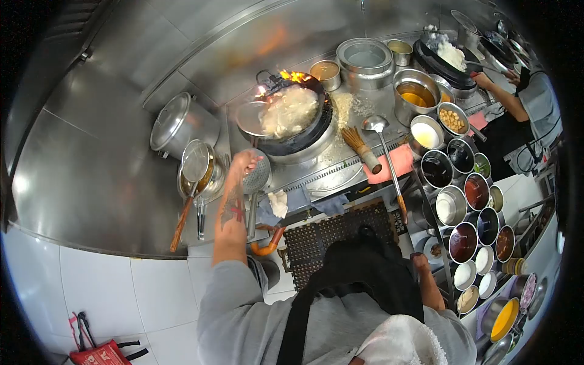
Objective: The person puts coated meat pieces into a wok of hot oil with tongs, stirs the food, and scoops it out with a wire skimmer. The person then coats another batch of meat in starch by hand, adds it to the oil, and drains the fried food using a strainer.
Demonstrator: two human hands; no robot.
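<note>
On the stove (340, 176), blackened wok (315, 86), pale heaped food (289, 112).

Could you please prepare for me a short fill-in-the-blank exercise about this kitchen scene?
1. Orange ____ rise beyond the food in the wok.
2. In the picture, the brush lies to the ____ of the ladle.
3. The cloth under the ladle is ____ in colour.
4. The left hand is ____ (closer to / farther from) the wok than the right hand.

Missing words: flames; left; pink; closer to.
</note>
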